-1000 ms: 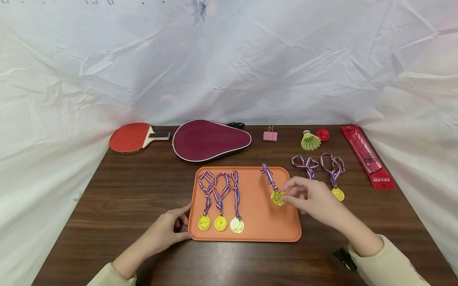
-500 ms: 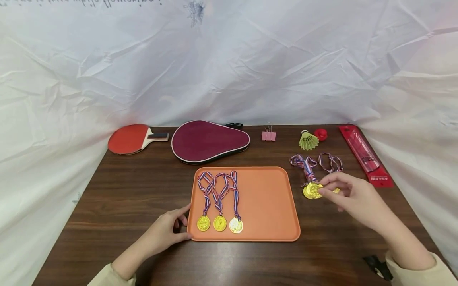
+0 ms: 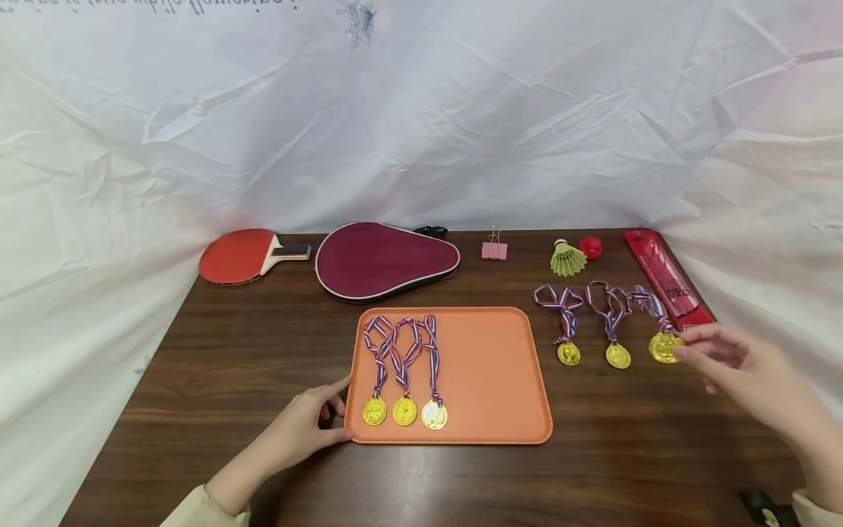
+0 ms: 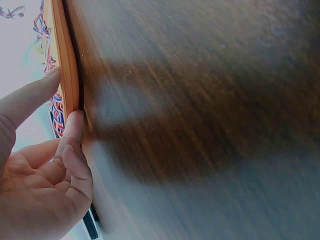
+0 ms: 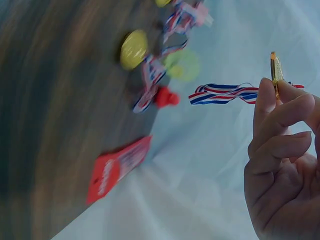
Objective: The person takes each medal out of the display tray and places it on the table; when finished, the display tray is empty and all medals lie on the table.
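My right hand (image 3: 751, 366) pinches a gold medal (image 3: 665, 347) between thumb and fingertips, at the right of the table. In the right wrist view that medal (image 5: 276, 70) stands edge-on, and its striped ribbon (image 5: 220, 94) stretches out to the left. Beside it on the table lie two more gold medals, the nearer medal (image 3: 617, 356) and the farther-left medal (image 3: 569, 353). My left hand (image 3: 306, 421) touches the left edge of the orange tray (image 3: 487, 436) with thumb and forefinger spread along the rim (image 4: 70, 60). Three ribboned medals (image 3: 405, 411) lie in a row on the tray's left half.
Along the back stand a red table tennis bat (image 3: 237, 256), a maroon bat cover (image 3: 388, 260), a pink binder clip (image 3: 494, 251), a yellow-green shuttlecock (image 3: 568, 260) and a small red object (image 3: 590, 247). A red-and-clear packet (image 3: 668, 278) lies at the right.
My right hand has carried the medal rightward from over the tray, past the two table medals, to their right side. My left hand has stayed at the tray's edge.
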`<state>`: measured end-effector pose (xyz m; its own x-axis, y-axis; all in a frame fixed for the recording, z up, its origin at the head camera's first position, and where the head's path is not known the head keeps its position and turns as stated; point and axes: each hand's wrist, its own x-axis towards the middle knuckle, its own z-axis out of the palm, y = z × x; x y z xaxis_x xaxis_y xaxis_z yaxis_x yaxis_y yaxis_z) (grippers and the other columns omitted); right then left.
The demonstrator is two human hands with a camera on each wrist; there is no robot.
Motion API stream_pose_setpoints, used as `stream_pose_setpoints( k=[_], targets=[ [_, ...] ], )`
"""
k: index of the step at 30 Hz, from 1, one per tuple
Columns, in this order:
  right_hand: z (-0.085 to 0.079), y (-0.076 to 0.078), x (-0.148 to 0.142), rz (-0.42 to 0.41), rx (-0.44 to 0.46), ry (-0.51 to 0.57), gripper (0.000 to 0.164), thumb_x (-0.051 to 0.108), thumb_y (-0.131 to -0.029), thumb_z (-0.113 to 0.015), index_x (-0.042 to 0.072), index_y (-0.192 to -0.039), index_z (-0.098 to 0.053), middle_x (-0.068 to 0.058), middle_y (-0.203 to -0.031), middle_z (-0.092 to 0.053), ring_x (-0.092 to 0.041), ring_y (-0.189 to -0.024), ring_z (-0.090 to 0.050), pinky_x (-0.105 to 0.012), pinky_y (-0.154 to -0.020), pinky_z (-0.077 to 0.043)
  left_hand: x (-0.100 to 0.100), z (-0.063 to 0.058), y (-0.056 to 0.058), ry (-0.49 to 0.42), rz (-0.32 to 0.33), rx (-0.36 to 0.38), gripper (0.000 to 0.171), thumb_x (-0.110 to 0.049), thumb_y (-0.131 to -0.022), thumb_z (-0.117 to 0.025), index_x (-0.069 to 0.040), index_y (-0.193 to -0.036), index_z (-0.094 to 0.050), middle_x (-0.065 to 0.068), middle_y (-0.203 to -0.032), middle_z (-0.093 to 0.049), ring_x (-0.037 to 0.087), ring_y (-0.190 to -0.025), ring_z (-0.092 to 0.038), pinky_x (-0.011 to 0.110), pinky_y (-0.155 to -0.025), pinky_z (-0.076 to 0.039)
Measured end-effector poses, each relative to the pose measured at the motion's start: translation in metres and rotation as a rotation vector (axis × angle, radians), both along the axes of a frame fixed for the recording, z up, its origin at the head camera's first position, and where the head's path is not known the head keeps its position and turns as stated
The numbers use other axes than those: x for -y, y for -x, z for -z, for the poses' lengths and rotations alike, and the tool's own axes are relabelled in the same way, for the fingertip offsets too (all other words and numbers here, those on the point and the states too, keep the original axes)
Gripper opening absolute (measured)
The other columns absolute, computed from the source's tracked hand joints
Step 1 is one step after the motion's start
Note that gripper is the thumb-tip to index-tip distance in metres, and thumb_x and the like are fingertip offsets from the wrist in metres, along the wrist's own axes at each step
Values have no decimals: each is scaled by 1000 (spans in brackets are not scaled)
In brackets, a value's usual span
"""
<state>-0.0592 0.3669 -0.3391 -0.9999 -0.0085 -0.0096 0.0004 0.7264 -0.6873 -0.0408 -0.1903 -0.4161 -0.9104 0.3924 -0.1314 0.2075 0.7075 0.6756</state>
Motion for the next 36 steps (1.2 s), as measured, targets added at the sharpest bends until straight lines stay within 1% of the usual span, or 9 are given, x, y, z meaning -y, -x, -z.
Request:
stream_pose_setpoints(
  k=[3, 6, 10, 15, 19, 22, 26, 29, 36],
  targets=[
    [7, 0, -15, 17, 23, 2, 22, 20, -85, -63, 11, -102, -55, 9, -76, -65, -16, -51, -52, -27, -45, -39, 0, 0, 0, 1, -1, 1, 76, -23, -70, -77, -2, -133, -41, -6, -81, -52, 11, -66, -44, 21, -57, -37],
    [15, 1, -29, -8, 41, 6, 18, 18, -85, -62, 12, -101, -54, 9, -74, -64, -15, -49, -51, -28, -45, -36, 0, 0, 0, 3, 0, 3, 76, -24, -70, -77, -3, -133, -41, -6, -81, -52, 11, -66, -44, 21, -57, -37],
    [28, 2, -42, -28, 89, -2, 19, 19, -87, -60, 8, -100, -53, 6, -73, -64, -14, -49, -50, -29, -44, -36, 0, 0, 0, 4, -1, 4, 76, -25, -70, -77, -3, -133, -41, -6, -81, -52, 11, -66, -44, 21, -57, -37],
    [44, 1, -51, -37, 204, -60, 29, 28, -88, -57, 4, -103, -52, -1, -72, -63, -14, -49, -49, -29, -41, -36, 0, 1, 0, 9, -5, 2, 77, -25, -70, -77, -3, -133, -41, -6, -81, -52, 10, -65, -44, 21, -57, -37],
    [56, -3, -56, -82, 287, -53, 30, 29, -89, -55, 4, -105, -50, -3, -72, -62, -15, -47, -47, -29, -36, -33, 0, 1, 0, 11, -3, 3, 77, -26, -70, -77, -3, -133, -40, -6, -81, -52, 10, -66, -44, 21, -57, -37],
    [62, -7, -58, -115, 321, -44, 30, 28, -90, -53, 2, -106, -50, -3, -73, -61, -15, -47, -47, -29, -36, -34, 1, 2, 0, 8, -2, 6, 77, -26, -70, -77, -4, -134, -40, -6, -81, -52, 10, -66, -44, 21, -57, -37],
    [67, -10, -58, -118, 342, -80, 34, 30, -90, -53, 1, -108, -50, -2, -73, -61, -14, -47, -47, -29, -36, -35, 2, 2, 0, 6, -4, 9, 77, -27, -70, -77, -4, -134, -40, -6, -81, -52, 10, -65, -44, 21, -57, -37],
    [70, -11, -58, -85, 364, -115, 40, 36, -88, -55, 2, -109, -50, -1, -72, -61, -13, -47, -47, -28, -38, -36, 2, 2, 0, 7, -5, 10, 77, -27, -70, -77, -4, -134, -40, -6, -81, -52, 10, -65, -44, 21, -57, -37],
    [78, -12, -58, -56, 366, -100, 39, 35, -86, -58, 2, -107, -52, -2, -76, -63, -14, -48, -49, -29, -38, -36, 1, 1, 0, 12, -1, 10, 77, -27, -70, -76, -4, -134, -40, -6, -81, -52, 10, -66, -44, 21, -58, -37]
  ],
)
